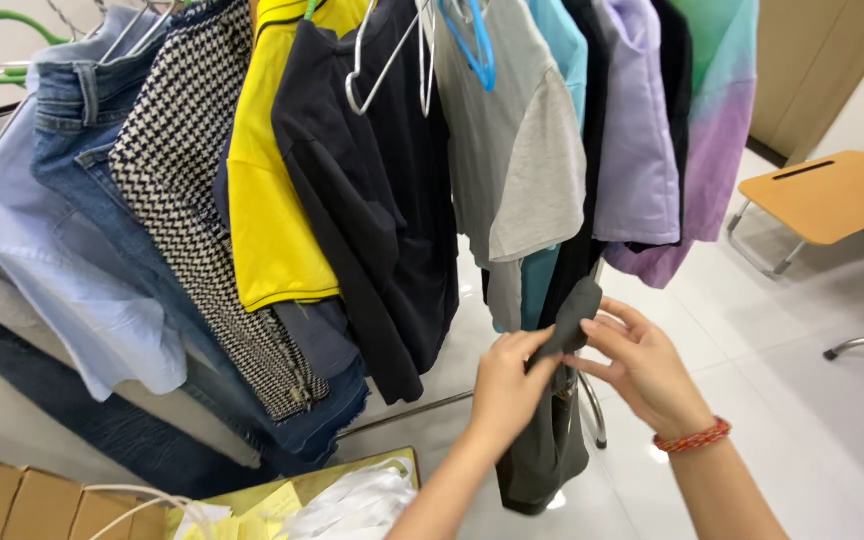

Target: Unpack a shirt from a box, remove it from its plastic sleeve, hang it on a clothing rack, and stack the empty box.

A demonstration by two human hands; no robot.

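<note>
The left hand (508, 385) is closed in a pinch on the lower edge of a dark grey garment (570, 312). The right hand (642, 368) is half open, its fingertips touching the same fold from the other side. The garment hangs low on the clothes rack, between a grey T-shirt (517, 150) and a lilac shirt (637, 130), and reaches down toward the white floor (812, 420).

Risk: only fingertips hold the cloth (no full grasp), so it may slip free. A hard downward pull could drag it off its hanger or disturb the black top (392, 200) nearby.
</note>
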